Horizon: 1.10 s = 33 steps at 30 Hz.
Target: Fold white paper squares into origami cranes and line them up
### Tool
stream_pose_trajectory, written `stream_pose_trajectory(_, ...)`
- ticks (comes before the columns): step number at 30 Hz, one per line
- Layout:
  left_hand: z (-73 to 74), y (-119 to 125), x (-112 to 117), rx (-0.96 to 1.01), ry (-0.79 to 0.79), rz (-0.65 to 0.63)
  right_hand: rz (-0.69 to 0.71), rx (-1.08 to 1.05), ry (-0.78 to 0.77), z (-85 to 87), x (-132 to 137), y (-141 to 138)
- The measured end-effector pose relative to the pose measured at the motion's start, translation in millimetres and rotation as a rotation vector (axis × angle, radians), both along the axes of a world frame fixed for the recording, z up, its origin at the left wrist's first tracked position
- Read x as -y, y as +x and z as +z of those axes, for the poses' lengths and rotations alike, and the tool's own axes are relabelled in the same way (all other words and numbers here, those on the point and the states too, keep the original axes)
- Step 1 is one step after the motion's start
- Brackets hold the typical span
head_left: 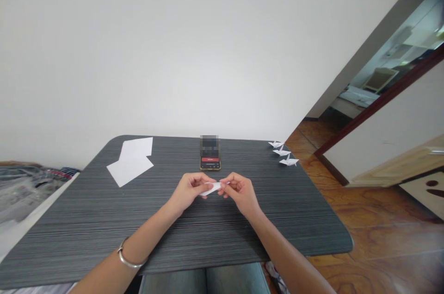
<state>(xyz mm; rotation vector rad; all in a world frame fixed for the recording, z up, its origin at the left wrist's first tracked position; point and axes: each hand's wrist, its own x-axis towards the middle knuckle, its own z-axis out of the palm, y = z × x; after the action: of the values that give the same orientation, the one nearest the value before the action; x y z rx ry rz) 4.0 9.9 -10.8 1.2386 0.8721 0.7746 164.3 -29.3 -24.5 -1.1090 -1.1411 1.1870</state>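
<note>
A small folded piece of white paper (pixel 214 187) is held just above the dark striped table (pixel 86 220), near its middle. My left hand (pixel 190 190) pinches its left end, and my right hand (pixel 239 190) pinches its right end. Both hands have their fingers curled closed on the paper. A silver bangle (pixel 129 259) circles my left wrist.
A phone (pixel 210 155) stands at the far edge behind my hands. Two white paper sheets (pixel 132 162) lie at the far left. Three folded white paper cranes (pixel 282 151) sit at the far right corner. A wooden floor and an open doorway lie to the right.
</note>
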Motion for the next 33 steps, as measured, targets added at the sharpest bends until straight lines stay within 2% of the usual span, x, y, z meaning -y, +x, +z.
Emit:
stream_pose_trajectory(6,1.8,-1.7,-0.5,0.046,-0.085,0.033,0.030,-0.048,0.007,0.3,-0.4,1.7)
stream_pose_trajectory(11,2.1,-1.8,-0.5,0.068,-0.094,0.032,0.060,-0.086,-0.020,-0.1,-1.9,4.0)
stream_pose_trajectory(15,1.5,-1.4,-0.5,0.053,-0.007,0.031,0.079,-0.095,-0.039,-1.0,-2.8,4.8)
stream_pose_trajectory(22,-1.1,-2.1,0.9,-0.035,0.214,-0.016,0.129,-0.063,-0.220,2.2,-3.8,4.2)
stream_pose_trajectory(33,-0.6,-1.7,-0.5,-0.047,0.178,-0.014,0.134,-0.071,-0.245,4.2,-1.5,4.3)
